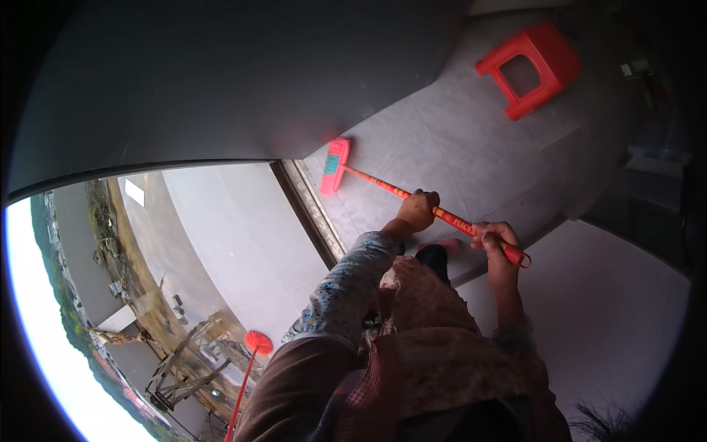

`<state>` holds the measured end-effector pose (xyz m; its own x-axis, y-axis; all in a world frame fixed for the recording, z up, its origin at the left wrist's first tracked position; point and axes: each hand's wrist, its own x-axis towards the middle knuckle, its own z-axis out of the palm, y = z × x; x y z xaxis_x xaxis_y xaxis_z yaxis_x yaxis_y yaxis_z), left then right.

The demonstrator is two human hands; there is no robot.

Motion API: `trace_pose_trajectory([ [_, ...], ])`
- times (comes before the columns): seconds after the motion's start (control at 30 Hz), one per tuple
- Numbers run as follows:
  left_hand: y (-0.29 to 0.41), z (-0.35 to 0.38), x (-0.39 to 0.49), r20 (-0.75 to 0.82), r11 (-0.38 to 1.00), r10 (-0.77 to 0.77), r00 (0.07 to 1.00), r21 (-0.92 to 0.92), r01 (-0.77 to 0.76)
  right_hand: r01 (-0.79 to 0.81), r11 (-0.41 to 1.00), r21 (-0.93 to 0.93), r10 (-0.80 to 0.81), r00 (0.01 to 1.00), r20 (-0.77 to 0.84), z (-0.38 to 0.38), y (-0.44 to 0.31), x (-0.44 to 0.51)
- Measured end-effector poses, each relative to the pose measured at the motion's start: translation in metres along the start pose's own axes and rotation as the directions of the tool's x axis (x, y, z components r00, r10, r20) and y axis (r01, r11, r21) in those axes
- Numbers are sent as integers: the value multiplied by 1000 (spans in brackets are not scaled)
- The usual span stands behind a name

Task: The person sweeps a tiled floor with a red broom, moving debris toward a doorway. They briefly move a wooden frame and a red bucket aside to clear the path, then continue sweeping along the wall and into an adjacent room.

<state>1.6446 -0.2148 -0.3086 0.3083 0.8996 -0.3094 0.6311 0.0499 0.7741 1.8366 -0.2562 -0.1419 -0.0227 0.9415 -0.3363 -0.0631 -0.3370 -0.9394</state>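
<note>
Both hands hold a red broom, its long handle (456, 222) slanting from upper left down to my right. My left hand (418, 211), at the end of a speckled sleeve, is wrapped around the middle of the handle. Close to the hanging loop at the top end, my right hand (497, 241) grips the same handle. The pink and teal bristle head (335, 166) is on the grey tiled floor (411, 138), beside the doorway threshold and the lower corner of a dark panel. One of my feet, partly hidden by clothing, shows below the handle.
A red plastic stool (544, 69) lies on its side at upper right. The large dark panel (193, 88) borders the floor. Past the metal threshold (309, 212), a red round-headed brush (258, 343) and a wooden frame (179, 359) appear. A white surface (602, 309) is at right.
</note>
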Motion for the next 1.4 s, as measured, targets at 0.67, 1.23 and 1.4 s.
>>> trace_pose_trajectory([
  [0.67, -26, 5, -79, -289, 968, -231, 929, 24, 248, -125, 989, 81, 96, 951, 293, 21, 9, 2],
  [1.23, 62, 21, -60, -189, 972, -229, 955, -101, 213, -247, 964, -95, 262, 942, 211, -6, -96, -7],
  [1.4, 113, 57, -20, -203, 918, 28, 979, -382, -106, 179, 924, -338, -111, 971, 209, -24, -128, -33],
])
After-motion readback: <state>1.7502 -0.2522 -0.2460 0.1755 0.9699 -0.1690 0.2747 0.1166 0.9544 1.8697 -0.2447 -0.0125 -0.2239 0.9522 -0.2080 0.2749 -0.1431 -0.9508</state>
